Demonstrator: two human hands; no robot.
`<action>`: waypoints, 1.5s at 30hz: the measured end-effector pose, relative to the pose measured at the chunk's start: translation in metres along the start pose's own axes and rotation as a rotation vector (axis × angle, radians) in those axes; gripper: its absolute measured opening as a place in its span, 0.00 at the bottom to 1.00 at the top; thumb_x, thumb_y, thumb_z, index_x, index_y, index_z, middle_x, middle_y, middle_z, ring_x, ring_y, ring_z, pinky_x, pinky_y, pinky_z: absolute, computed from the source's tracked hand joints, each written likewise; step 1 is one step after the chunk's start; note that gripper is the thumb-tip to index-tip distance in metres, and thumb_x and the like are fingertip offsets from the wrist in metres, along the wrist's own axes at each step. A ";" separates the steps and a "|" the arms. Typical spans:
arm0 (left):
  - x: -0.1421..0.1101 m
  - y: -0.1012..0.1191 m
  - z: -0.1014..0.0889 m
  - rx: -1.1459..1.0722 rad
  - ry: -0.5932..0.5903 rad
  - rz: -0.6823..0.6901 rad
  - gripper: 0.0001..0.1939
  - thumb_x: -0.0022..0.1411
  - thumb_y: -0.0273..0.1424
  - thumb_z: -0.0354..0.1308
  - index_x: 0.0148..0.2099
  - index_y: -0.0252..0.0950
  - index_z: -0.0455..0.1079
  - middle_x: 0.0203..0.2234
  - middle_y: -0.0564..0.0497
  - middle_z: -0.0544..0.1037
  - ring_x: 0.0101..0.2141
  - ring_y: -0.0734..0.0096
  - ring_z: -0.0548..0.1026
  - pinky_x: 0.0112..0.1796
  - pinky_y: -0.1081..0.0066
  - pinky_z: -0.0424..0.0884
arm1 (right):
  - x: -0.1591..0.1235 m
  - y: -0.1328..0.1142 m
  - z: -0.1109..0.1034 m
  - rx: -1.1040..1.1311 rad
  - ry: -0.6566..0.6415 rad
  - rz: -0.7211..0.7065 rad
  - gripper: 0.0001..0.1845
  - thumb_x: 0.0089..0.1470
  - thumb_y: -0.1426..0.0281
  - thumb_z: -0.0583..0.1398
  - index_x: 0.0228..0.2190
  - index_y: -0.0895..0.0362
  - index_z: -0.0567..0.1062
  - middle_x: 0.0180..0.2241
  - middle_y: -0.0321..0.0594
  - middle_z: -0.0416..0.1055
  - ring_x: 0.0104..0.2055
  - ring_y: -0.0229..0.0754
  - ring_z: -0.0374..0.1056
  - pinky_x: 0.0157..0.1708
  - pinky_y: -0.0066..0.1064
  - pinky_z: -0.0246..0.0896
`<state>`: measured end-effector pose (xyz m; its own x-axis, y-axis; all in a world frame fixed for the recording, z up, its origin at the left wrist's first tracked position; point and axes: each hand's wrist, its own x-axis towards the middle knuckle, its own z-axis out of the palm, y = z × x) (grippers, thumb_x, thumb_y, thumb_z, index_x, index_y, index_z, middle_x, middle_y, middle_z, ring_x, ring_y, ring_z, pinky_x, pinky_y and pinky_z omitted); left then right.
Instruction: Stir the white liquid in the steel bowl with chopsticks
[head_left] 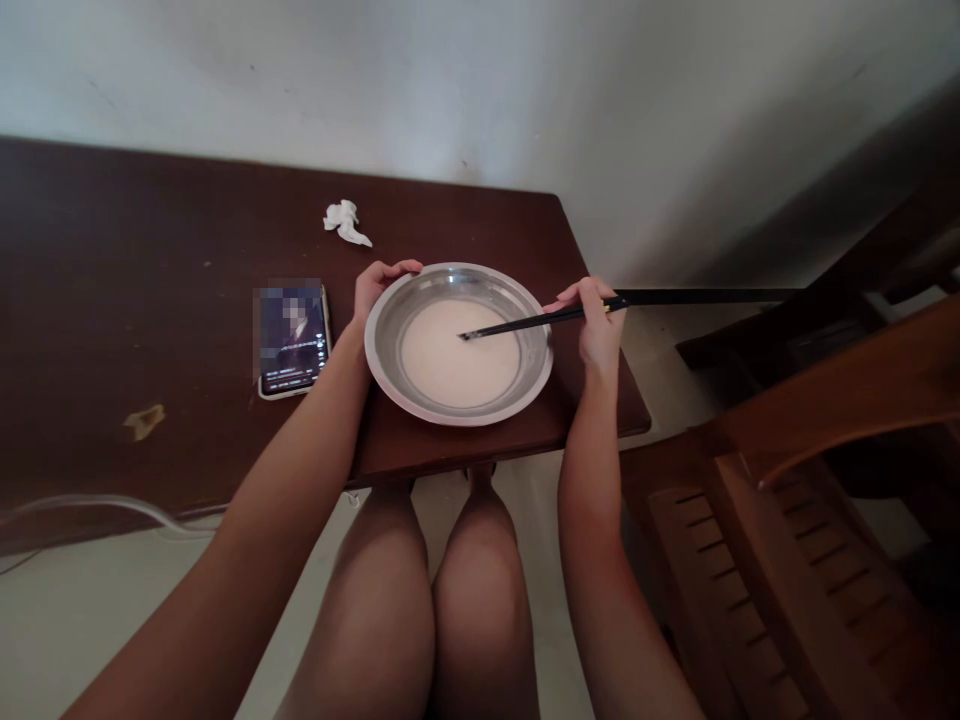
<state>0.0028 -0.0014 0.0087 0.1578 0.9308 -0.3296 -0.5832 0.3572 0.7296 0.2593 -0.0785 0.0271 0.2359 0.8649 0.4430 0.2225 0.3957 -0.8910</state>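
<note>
A wide metal bowl (386,375) rests near the front edge of the dark wooden table, holding a pale, milky liquid (450,370). At its left rim, my left hand (375,287) grips the side, with fingers over the far edge and the thumb hidden. Black chopsticks (525,322) are pinched in my right hand (598,318), beside the bowl's right rim. Their tips, with some white matter on them, point over the middle of the liquid. Whether the tips touch the surface I cannot tell.
On the table (187,230), a lit phone (294,345) lies left of the bowl, with a crumpled tissue (346,222) behind. A white cable (142,506) runs along the front left edge. Wooden furniture with slats (720,540) stands at the right. A wall (375,90) rises behind.
</note>
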 end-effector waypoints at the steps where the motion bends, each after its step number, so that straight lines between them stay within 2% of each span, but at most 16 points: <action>1: 0.000 0.000 0.000 0.002 0.000 -0.001 0.14 0.58 0.30 0.44 0.32 0.37 0.72 0.17 0.50 0.74 0.23 0.66 0.75 0.26 0.70 0.72 | 0.000 0.000 0.000 0.017 0.000 0.013 0.21 0.56 0.54 0.51 0.21 0.54 0.70 0.17 0.29 0.68 0.22 0.33 0.70 0.30 0.29 0.66; 4: -0.002 0.001 0.002 0.001 -0.004 -0.001 0.14 0.58 0.29 0.43 0.30 0.37 0.71 0.17 0.51 0.74 0.22 0.68 0.74 0.26 0.71 0.71 | -0.003 -0.004 0.001 0.036 -0.115 0.025 0.21 0.55 0.54 0.53 0.20 0.54 0.71 0.16 0.30 0.68 0.22 0.33 0.70 0.28 0.28 0.66; 7: -0.002 0.001 0.001 0.002 -0.014 -0.003 0.15 0.59 0.29 0.43 0.28 0.37 0.70 0.17 0.51 0.74 0.21 0.69 0.73 0.26 0.72 0.71 | -0.005 -0.011 0.004 -0.019 -0.232 -0.013 0.20 0.55 0.56 0.54 0.21 0.54 0.73 0.19 0.31 0.71 0.27 0.34 0.71 0.33 0.30 0.67; 10: -0.001 0.000 0.000 0.017 -0.001 0.005 0.14 0.59 0.30 0.44 0.28 0.37 0.70 0.18 0.51 0.74 0.22 0.69 0.74 0.27 0.72 0.71 | -0.003 -0.008 0.004 -0.053 -0.147 -0.034 0.19 0.55 0.56 0.54 0.22 0.54 0.73 0.21 0.32 0.72 0.29 0.35 0.72 0.36 0.31 0.67; 14: -0.001 0.000 0.000 0.026 0.006 0.002 0.13 0.59 0.31 0.45 0.31 0.38 0.71 0.18 0.52 0.74 0.23 0.67 0.74 0.28 0.70 0.71 | 0.000 0.001 0.001 0.033 -0.003 0.009 0.20 0.55 0.54 0.52 0.21 0.54 0.71 0.19 0.30 0.68 0.23 0.33 0.71 0.30 0.29 0.67; 17: -0.001 0.000 0.000 0.010 -0.007 -0.005 0.14 0.59 0.31 0.45 0.31 0.37 0.71 0.17 0.51 0.74 0.23 0.66 0.74 0.27 0.69 0.71 | -0.003 -0.003 0.001 0.027 -0.112 0.031 0.21 0.55 0.54 0.53 0.21 0.54 0.71 0.18 0.30 0.68 0.23 0.33 0.71 0.29 0.28 0.66; 20: -0.001 0.000 0.000 -0.006 -0.035 -0.017 0.15 0.60 0.31 0.44 0.29 0.36 0.71 0.18 0.50 0.75 0.21 0.68 0.73 0.25 0.71 0.71 | -0.005 -0.009 0.004 -0.028 -0.231 0.010 0.19 0.55 0.55 0.54 0.21 0.53 0.73 0.19 0.31 0.70 0.27 0.34 0.72 0.33 0.29 0.67; 23: -0.003 0.001 0.002 0.000 -0.020 -0.019 0.17 0.62 0.32 0.43 0.27 0.36 0.70 0.18 0.50 0.74 0.19 0.69 0.73 0.23 0.73 0.70 | -0.003 -0.007 0.003 -0.018 -0.138 -0.026 0.18 0.56 0.56 0.53 0.22 0.53 0.73 0.20 0.31 0.71 0.28 0.34 0.72 0.35 0.30 0.67; 25: -0.004 0.001 0.003 0.011 0.000 -0.013 0.17 0.62 0.31 0.43 0.27 0.36 0.70 0.17 0.50 0.74 0.19 0.69 0.73 0.23 0.73 0.70 | -0.001 -0.002 0.001 0.031 -0.032 -0.021 0.19 0.56 0.56 0.52 0.23 0.54 0.72 0.19 0.30 0.70 0.24 0.33 0.71 0.32 0.30 0.66; 27: -0.004 0.001 0.003 0.015 0.004 -0.007 0.17 0.62 0.31 0.43 0.27 0.36 0.70 0.17 0.51 0.74 0.20 0.69 0.73 0.23 0.73 0.70 | 0.000 0.002 0.000 0.077 0.002 -0.001 0.20 0.57 0.56 0.52 0.21 0.54 0.70 0.17 0.29 0.67 0.21 0.33 0.70 0.28 0.28 0.65; 30: -0.003 0.000 0.001 0.008 -0.010 -0.008 0.17 0.61 0.31 0.43 0.27 0.37 0.70 0.17 0.50 0.74 0.21 0.69 0.74 0.25 0.72 0.71 | -0.002 0.000 0.001 0.096 -0.115 0.024 0.19 0.56 0.57 0.54 0.20 0.54 0.71 0.16 0.29 0.67 0.20 0.33 0.69 0.26 0.28 0.64; 33: -0.001 0.000 0.000 0.007 -0.029 -0.011 0.15 0.61 0.31 0.44 0.28 0.37 0.70 0.18 0.49 0.75 0.22 0.67 0.75 0.27 0.71 0.72 | -0.004 -0.005 0.004 0.047 -0.213 0.020 0.17 0.56 0.59 0.55 0.22 0.54 0.73 0.18 0.30 0.69 0.25 0.33 0.71 0.32 0.29 0.66; 36: -0.001 0.000 -0.001 0.015 -0.032 -0.007 0.15 0.60 0.31 0.44 0.28 0.37 0.70 0.19 0.50 0.76 0.22 0.68 0.75 0.26 0.71 0.72 | -0.001 -0.003 0.003 0.036 -0.082 -0.015 0.17 0.56 0.59 0.54 0.22 0.54 0.73 0.19 0.30 0.70 0.25 0.32 0.71 0.34 0.28 0.66; 39: -0.001 -0.001 0.000 0.016 -0.027 0.010 0.15 0.59 0.30 0.44 0.28 0.36 0.70 0.18 0.50 0.75 0.23 0.68 0.75 0.27 0.71 0.72 | 0.001 0.003 0.001 0.082 0.022 -0.007 0.20 0.57 0.57 0.52 0.21 0.55 0.71 0.17 0.29 0.68 0.21 0.32 0.70 0.28 0.27 0.65; 42: 0.000 -0.001 -0.001 0.028 -0.027 0.010 0.15 0.59 0.30 0.43 0.28 0.36 0.70 0.19 0.49 0.76 0.25 0.66 0.76 0.29 0.70 0.73 | -0.002 0.001 0.002 0.093 -0.085 0.017 0.20 0.56 0.56 0.53 0.21 0.55 0.72 0.16 0.29 0.67 0.20 0.32 0.70 0.26 0.27 0.64; 45: 0.000 -0.001 -0.001 0.041 -0.027 0.012 0.15 0.59 0.29 0.43 0.27 0.36 0.70 0.19 0.48 0.76 0.26 0.66 0.76 0.29 0.70 0.73 | -0.004 -0.005 0.004 0.030 -0.216 0.018 0.18 0.55 0.57 0.55 0.22 0.54 0.73 0.18 0.30 0.70 0.25 0.33 0.71 0.31 0.28 0.67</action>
<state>0.0029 -0.0021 0.0075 0.1729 0.9367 -0.3045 -0.5518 0.3482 0.7578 0.2534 -0.0825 0.0297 0.0311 0.9166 0.3986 0.1907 0.3860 -0.9026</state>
